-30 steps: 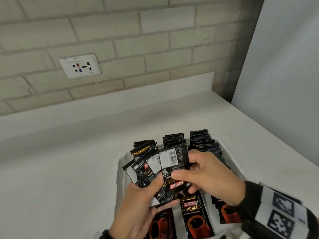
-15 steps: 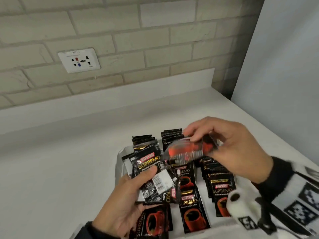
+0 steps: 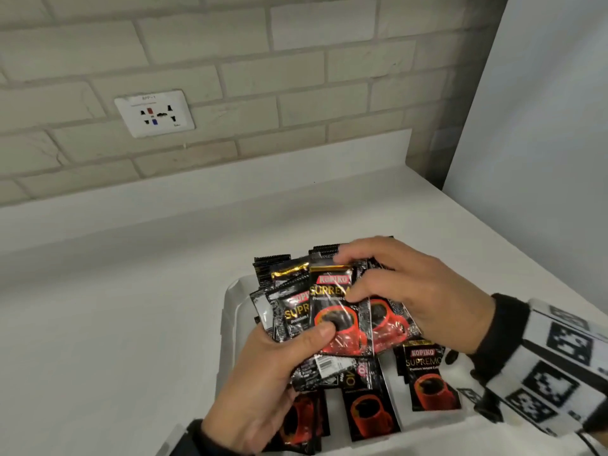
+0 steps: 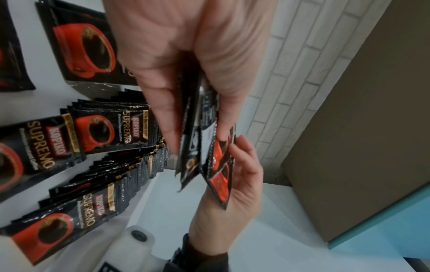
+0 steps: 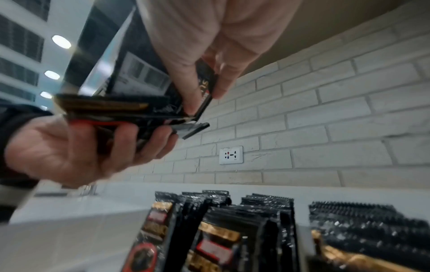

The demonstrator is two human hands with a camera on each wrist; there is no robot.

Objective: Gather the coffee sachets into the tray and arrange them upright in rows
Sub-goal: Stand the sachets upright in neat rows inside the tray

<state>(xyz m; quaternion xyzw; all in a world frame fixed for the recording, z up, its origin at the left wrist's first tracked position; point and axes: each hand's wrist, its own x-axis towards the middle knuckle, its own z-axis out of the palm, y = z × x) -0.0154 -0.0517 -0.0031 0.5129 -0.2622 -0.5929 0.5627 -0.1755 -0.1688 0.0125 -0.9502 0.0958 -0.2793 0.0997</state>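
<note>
Kopiko Supremo coffee sachets (image 3: 332, 311) form a loose fan held above the white tray (image 3: 230, 311), which sits at the near edge of the surface (image 3: 131, 291). Half a second ago the right hand (image 3: 411, 291) was lifted over the far rows with one blurred sachet; now it is back at the fan, thumb and fingers pinching a front sachet. The left hand (image 3: 273, 373) grips the bundle, thumb pressed on a red cup picture. Three rows already stand upright in the tray (image 4: 111, 139). Judging by this, another sachet is being picked off for placing.
</note>
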